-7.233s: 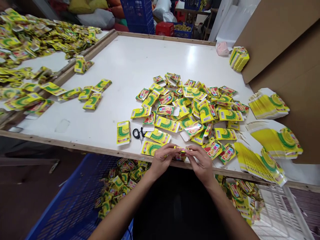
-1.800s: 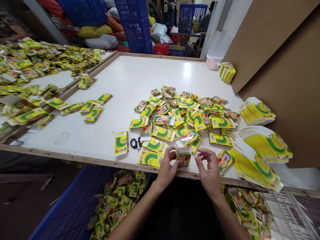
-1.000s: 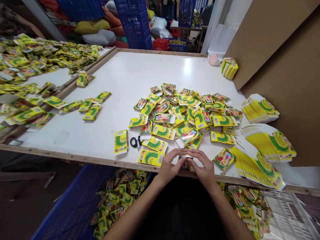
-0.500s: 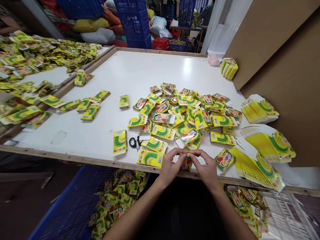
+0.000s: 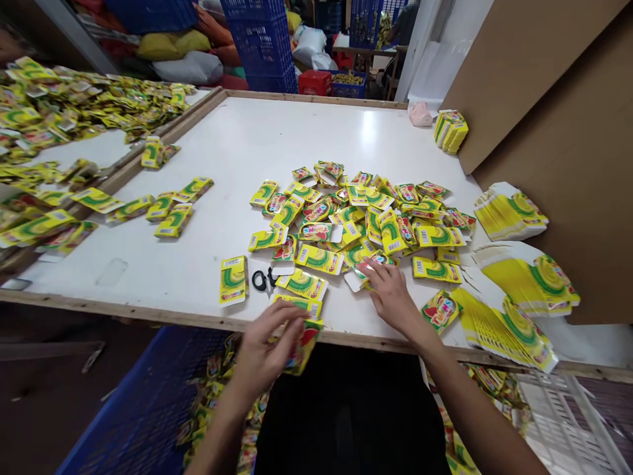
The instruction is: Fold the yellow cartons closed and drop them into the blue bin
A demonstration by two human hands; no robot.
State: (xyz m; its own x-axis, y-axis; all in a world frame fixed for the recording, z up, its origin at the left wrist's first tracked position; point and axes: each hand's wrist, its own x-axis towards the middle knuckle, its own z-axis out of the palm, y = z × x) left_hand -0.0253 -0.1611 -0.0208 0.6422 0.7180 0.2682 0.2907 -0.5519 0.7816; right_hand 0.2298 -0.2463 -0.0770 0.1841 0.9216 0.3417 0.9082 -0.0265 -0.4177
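My left hand (image 5: 270, 346) is closed round a small yellow, green and red candy box (image 5: 305, 344) just past the table's front edge, above the blue crate. My right hand (image 5: 393, 297) reaches forward with its fingers extended onto a candy box with an open white flap (image 5: 355, 280), at the near side of a loose heap of similar boxes (image 5: 346, 214). Black-handled scissors (image 5: 260, 281) lie to the left, partly under a yellow box (image 5: 302, 284). One more box (image 5: 233, 280) stands apart, left of the scissors.
Fanned stacks of flat yellow cartons (image 5: 527, 277) lie at the right beside cardboard (image 5: 558, 165). A wooden rim (image 5: 168, 138) separates a large pile of packets (image 5: 99, 105) at the left. Below the front edge are a blue crate (image 5: 133, 402) and a white crate (image 5: 568, 415).
My hands were together over a small box at the front edge. The left has moved left with a box; the right has gone forward to the heap. A lone box now lies against the heap.
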